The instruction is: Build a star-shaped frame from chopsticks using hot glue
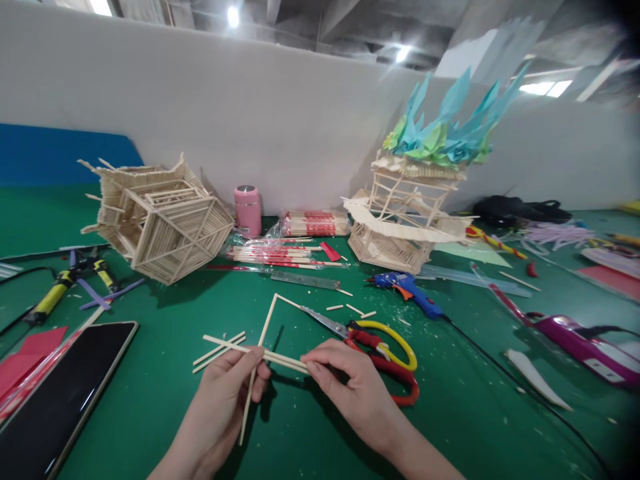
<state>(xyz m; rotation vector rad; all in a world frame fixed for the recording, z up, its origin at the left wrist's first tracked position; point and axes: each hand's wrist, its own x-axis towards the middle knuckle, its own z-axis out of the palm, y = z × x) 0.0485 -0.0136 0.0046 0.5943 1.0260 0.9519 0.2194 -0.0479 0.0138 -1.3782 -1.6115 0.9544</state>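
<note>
My left hand point(233, 380) pinches thin wooden sticks where they cross, between thumb and fingers. One long stick point(269, 320) slants upward and joins another at its top end, forming a corner. Two sticks side by side point(286, 361) run rightward from the left fingers, and my right hand point(345, 373) pinches their right end. Loose sticks point(215, 357) lie just beyond the left hand. Scissors point(387, 347) with yellow and red handles rest right beside the right hand, blades pointing to the far left. Farther off lies a blue glue gun point(407, 290).
A stick-built frame point(175, 220) stands left; another point(395, 247) with blue-green paper leaves stands right. Behind are a pink flask point(248, 212) and stick bundles point(317, 223). A phone point(70, 393) and pliers point(55, 293) lie left, a purple tool point(583, 343) right. The glue gun's cord point(515, 377) crosses the right side.
</note>
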